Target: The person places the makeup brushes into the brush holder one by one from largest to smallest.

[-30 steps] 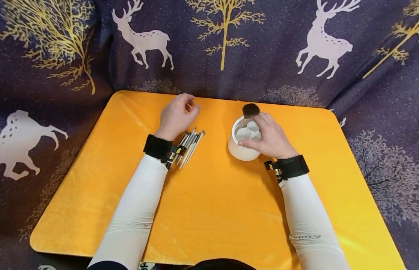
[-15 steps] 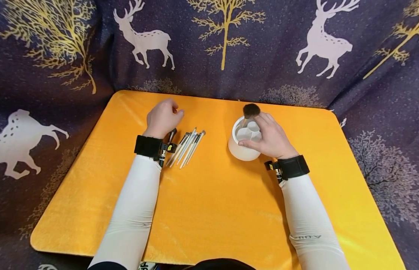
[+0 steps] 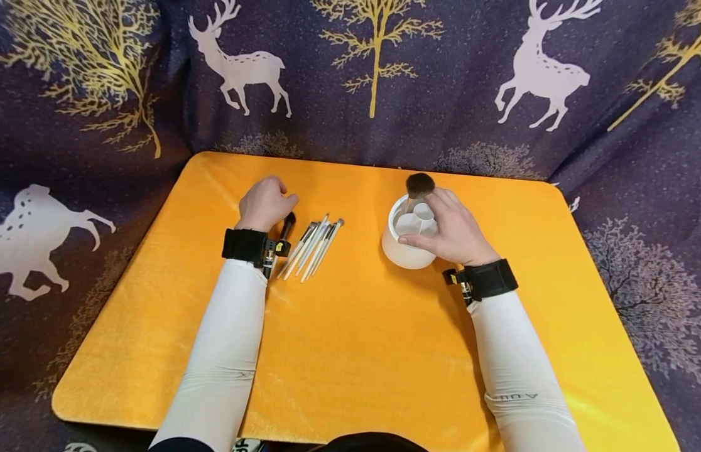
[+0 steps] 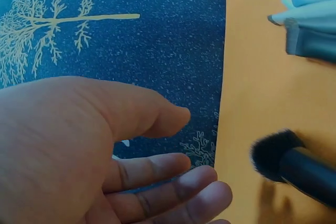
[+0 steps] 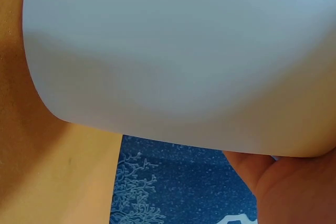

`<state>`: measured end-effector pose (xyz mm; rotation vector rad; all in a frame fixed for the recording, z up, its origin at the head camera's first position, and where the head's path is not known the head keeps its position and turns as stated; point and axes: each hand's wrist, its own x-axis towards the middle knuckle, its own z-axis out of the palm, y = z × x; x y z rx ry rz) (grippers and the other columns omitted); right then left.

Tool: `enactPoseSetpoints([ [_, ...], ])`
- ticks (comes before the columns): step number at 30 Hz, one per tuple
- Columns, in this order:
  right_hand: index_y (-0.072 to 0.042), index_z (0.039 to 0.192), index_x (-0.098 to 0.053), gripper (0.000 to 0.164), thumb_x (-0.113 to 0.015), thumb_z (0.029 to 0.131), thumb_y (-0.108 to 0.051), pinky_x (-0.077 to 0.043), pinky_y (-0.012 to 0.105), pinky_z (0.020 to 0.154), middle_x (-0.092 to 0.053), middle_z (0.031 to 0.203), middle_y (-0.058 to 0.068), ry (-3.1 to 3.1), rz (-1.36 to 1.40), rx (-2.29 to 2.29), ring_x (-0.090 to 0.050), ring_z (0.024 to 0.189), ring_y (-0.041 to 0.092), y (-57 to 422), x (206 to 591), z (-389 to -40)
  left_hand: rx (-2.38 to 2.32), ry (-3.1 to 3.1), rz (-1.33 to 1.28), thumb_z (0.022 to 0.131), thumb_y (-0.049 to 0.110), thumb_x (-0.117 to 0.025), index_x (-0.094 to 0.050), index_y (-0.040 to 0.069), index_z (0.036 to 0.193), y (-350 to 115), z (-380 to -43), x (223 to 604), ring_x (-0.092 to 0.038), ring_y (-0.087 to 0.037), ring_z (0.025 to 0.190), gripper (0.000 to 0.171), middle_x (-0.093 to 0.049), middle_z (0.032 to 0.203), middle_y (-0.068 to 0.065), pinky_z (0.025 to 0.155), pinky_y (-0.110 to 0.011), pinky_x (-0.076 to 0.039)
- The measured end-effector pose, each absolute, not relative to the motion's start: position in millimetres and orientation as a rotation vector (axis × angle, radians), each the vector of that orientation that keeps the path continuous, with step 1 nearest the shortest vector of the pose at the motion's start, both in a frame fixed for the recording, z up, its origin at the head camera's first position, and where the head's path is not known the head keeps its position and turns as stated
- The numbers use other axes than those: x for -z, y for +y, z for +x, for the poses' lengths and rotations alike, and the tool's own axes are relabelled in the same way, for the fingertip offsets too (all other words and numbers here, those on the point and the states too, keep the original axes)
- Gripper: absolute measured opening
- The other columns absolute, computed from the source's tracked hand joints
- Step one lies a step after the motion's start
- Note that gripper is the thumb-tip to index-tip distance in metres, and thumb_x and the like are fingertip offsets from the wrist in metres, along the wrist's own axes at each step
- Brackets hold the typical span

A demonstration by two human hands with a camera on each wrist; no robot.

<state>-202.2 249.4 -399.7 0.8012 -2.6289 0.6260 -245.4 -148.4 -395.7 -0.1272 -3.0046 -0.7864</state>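
Observation:
My left hand (image 3: 266, 202) is held over the table's left part, its fingers loosely bent and holding nothing. In the left wrist view, a gap separates thumb and fingers. Close beside that hand lies a dark-headed makeup brush (image 4: 278, 156), its handle partly hidden by my wrist in the head view. Several slim pale makeup brushes (image 3: 312, 248) lie in a bunch to its right. My right hand (image 3: 458, 229) grips a round white brush holder (image 3: 406, 253) with inner dividers, thumb along the near rim. A fluffy dark makeup brush (image 3: 420, 185) stands in the holder, head up.
A yellow-orange cloth covers the table (image 3: 350, 351). Behind it hangs a dark blue curtain (image 3: 339, 132) with deer and trees. Both wrists carry black straps with small cameras.
My left hand has moved left and slightly nearer, away from over the brush bunch, uncovering the dark-headed brush. My right hand and the holder have stayed in place.

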Motion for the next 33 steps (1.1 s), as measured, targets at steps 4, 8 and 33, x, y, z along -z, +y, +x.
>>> enactPoseSetpoints([
  [4, -0.029, 0.132, -0.053, 0.078, -0.073, 0.070, -0.072, -0.041, 0.049, 0.095, -0.045, 0.142, -0.005, -2.637, 0.798, -0.631, -0.040, 0.129, 0.019, 250.0, 399.5, -202.0, 0.819, -3.032, -0.094, 0.098, 0.039, -0.055, -0.044, 0.014, 0.082, -150.3, -246.2, 401.0, -0.028, -0.023, 0.060, 0.031, -0.032, 0.070, -0.004, 0.057, -0.039, -0.019],
  [8, -0.029, 0.135, -0.051, 0.081, -0.072, 0.071, -0.073, -0.041, 0.049, 0.096, -0.044, 0.143, -0.005, -2.641, 0.797, -0.625, -0.039, 0.129, 0.018, 250.5, 399.7, -202.0, 0.835, -3.064, -0.060, 0.096, 0.039, -0.058, -0.035, 0.017, 0.067, -152.0, -247.9, 405.1, -0.022, -0.021, 0.052, 0.043, -0.025, 0.061, -0.002, 0.053, -0.037, -0.013],
  [33, -0.031, 0.134, -0.052, 0.080, -0.072, 0.069, -0.074, -0.041, 0.050, 0.097, -0.045, 0.143, -0.006, -2.623, 0.807, -0.631, -0.039, 0.131, 0.018, 250.3, 401.2, -204.7, 0.956, -3.371, -0.011, 0.086, 0.039, -0.065, -0.059, 0.009, 0.068, -161.5, -245.7, 405.3, -0.058, -0.029, 0.056, 0.035, -0.061, 0.066, -0.016, 0.046, -0.033, -0.036],
])
